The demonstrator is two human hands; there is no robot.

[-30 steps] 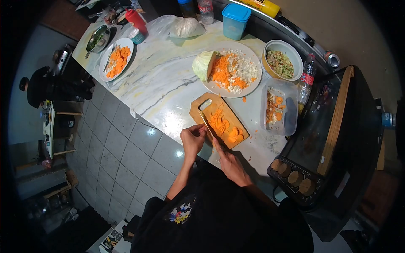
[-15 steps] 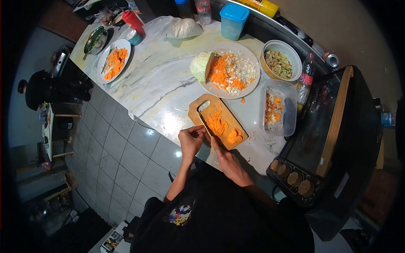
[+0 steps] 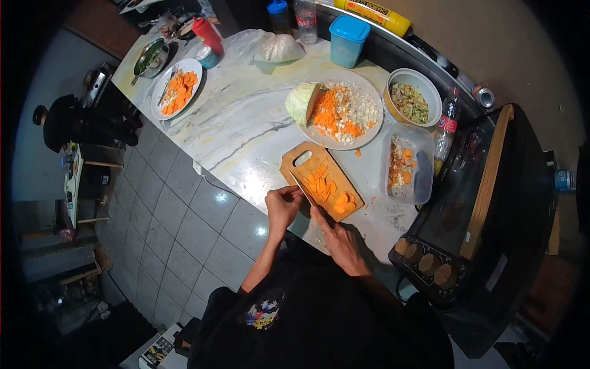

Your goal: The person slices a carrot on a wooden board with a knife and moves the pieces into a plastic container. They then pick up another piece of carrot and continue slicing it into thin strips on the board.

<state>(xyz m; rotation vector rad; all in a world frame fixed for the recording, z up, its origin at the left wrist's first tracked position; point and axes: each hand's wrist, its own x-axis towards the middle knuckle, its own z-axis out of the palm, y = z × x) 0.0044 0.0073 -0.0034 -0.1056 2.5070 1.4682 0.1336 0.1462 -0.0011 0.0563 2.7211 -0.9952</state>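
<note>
A wooden cutting board (image 3: 342,179) lies near the counter's front edge, bearing carrot strips (image 3: 319,182) and a few round carrot slices (image 3: 344,202). My right hand (image 3: 342,245) is closed around the handle of a knife (image 3: 305,189), whose blade lies along the board's near long edge. Beside the blade, my left hand (image 3: 283,206) is closed in a pinch; whatever its fingers hold is too small to make out. Just beyond the board stands a big plate (image 3: 342,144) with shredded carrot, chopped white pieces and a cut cabbage (image 3: 302,103).
Right of the board are a clear plastic container (image 3: 424,132) of scraps, a bowl (image 3: 391,111) of chopped salad and a black oven (image 3: 455,184). Farther off stand a plate of carrot slices (image 3: 180,92), a blue-lidded box (image 3: 348,46) and a red squeeze bottle (image 3: 207,35). A person (image 3: 80,123) stands at far left.
The camera view has shifted slightly, so the counter sits a little lower and farther right. My hands and the knife keep nearly the same places at the board. The person behind has shifted posture.
</note>
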